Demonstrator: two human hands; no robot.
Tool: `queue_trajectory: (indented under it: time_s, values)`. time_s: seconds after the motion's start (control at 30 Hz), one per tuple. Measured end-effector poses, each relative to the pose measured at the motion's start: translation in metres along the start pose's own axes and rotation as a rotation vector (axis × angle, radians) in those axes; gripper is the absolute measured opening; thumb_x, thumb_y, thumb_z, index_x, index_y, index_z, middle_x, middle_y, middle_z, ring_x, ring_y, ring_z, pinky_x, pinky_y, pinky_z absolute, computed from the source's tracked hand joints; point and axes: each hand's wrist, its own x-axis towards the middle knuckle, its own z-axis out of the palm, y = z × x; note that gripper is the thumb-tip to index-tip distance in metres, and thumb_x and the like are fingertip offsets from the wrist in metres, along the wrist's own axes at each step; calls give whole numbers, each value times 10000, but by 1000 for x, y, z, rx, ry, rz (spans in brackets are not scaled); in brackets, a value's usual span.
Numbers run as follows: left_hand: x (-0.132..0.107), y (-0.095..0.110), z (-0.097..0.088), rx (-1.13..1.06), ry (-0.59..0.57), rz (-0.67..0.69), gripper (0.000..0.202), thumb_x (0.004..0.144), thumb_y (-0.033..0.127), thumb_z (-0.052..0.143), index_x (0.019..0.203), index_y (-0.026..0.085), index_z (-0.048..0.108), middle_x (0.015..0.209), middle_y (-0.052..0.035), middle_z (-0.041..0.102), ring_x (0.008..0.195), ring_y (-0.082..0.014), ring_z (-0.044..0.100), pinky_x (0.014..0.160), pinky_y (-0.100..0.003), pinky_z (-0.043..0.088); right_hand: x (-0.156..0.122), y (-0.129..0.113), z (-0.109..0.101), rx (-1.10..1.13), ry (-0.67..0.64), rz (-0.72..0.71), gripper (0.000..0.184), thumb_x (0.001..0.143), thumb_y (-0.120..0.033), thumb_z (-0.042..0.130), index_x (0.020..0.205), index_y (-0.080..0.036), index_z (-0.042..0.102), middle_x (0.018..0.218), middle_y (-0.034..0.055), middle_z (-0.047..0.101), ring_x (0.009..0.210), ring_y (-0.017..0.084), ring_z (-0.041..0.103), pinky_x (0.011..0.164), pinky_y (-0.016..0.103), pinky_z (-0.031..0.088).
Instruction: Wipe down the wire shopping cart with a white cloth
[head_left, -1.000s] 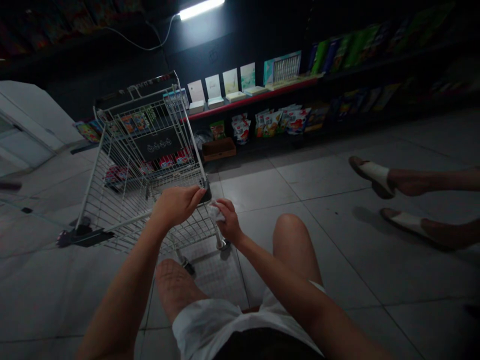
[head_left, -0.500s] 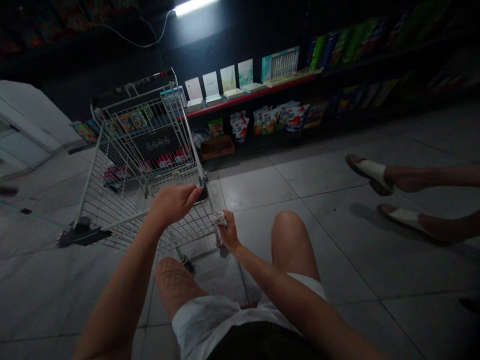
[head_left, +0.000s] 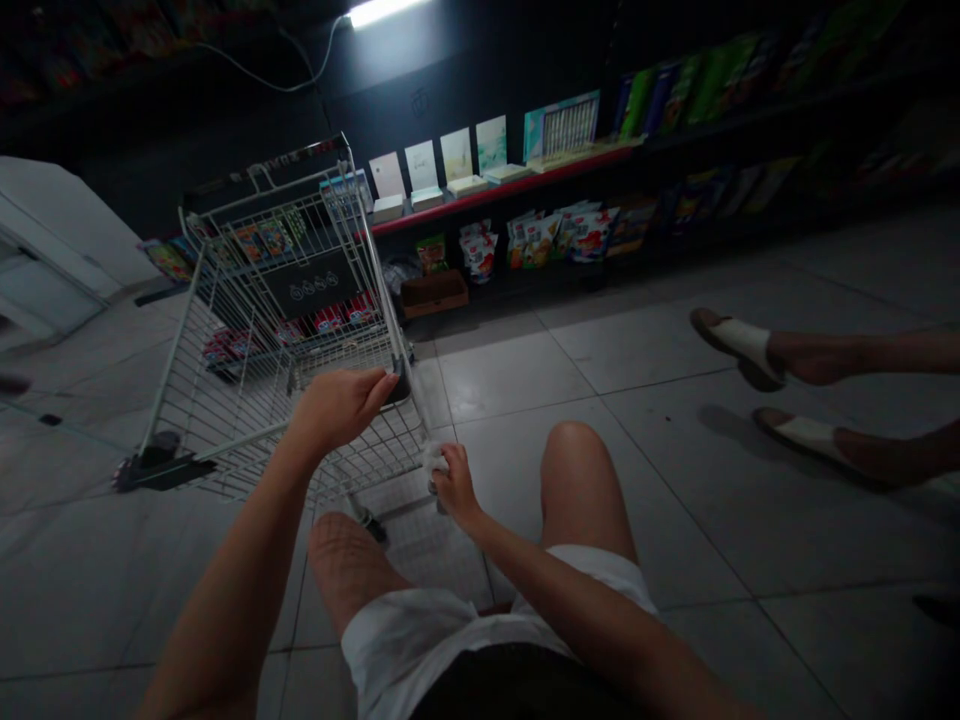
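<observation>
On the tiled floor [head_left: 525, 385], the wire shopping cart [head_left: 315, 288] seemed rigid, best steadied by the rim [head_left: 251, 443] the left hand [head_left: 337, 405] gripped. At its corner, the right hand [head_left: 456, 485] pinched a soft-looking white cloth [head_left: 433, 458].

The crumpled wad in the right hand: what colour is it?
The crumpled wad is whitish, seen best in the head view.

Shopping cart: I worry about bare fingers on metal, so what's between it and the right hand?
A crumpled white cloth, held in the right hand, lies between it and the shopping cart in the head view; skin contact is unclear.
</observation>
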Motion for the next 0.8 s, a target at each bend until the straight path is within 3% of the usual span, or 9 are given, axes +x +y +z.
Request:
queue_trajectory:
  time_s: [0.1,0.2,0.27,0.37,0.47,0.53,0.63,0.8]
  values:
    - [-2,-1,0,16,-5,-13,584,1002,524,166,772,216,606,644,-43,643,591,-179,570,556,-292,276,9,-37,-22,39,-76,-168,181,736,-127,495,845,-218,607,925,43,567,918,196,558,843,329,484]
    - [-2,-1,0,34,-9,-5,572,1009,494,163,798,208,611,686,-57,673,622,-191,601,568,-296,292,42,-94,-37,35,98,-358,214,799,-179,528,998,-218,597,1096,76,566,1064,222,547,964,384,472]
    - [0,0,-1,47,-9,8,551,1013,469,173,830,202,619,731,-67,696,655,-199,624,581,-297,308,76,-132,-39,21,100,-503,268,829,-208,529,1091,-223,586,1187,86,548,1157,237,522,1025,417,449]
    - [1,3,-1,82,-2,13,524,1014,445,190,880,198,633,777,-78,718,704,-205,652,595,-294,325,140,-172,-28,-2,-85,-641,197,832,-190,509,997,-206,615,1115,58,571,1087,197,550,982,369,470]
    - [2,5,-2,120,-6,4,539,1017,444,178,848,203,630,739,-74,713,705,-202,656,588,-298,315,203,-187,-11,-106,-289,-683,151,812,-137,478,853,-155,622,951,24,571,944,141,562,887,282,467]
    - [1,5,-3,140,-9,-2,549,1018,447,171,826,208,626,719,-70,706,693,-203,652,579,-304,301,230,-191,-4,-215,-381,-722,152,796,-105,480,808,-136,628,892,7,567,901,122,555,871,264,438]
    - [-1,4,-2,156,-6,-7,560,1019,448,163,827,207,631,723,-74,704,686,-210,650,575,-310,290,237,-197,-5,-303,-493,-808,170,771,-70,496,792,-135,651,857,-12,594,876,117,560,896,290,398]
    - [-12,1,0,162,10,35,628,993,587,182,810,189,634,706,-80,693,651,-202,629,551,-305,269,204,-212,-30,-159,-710,-873,150,772,-106,529,723,-162,659,784,-37,614,826,116,575,939,350,384]
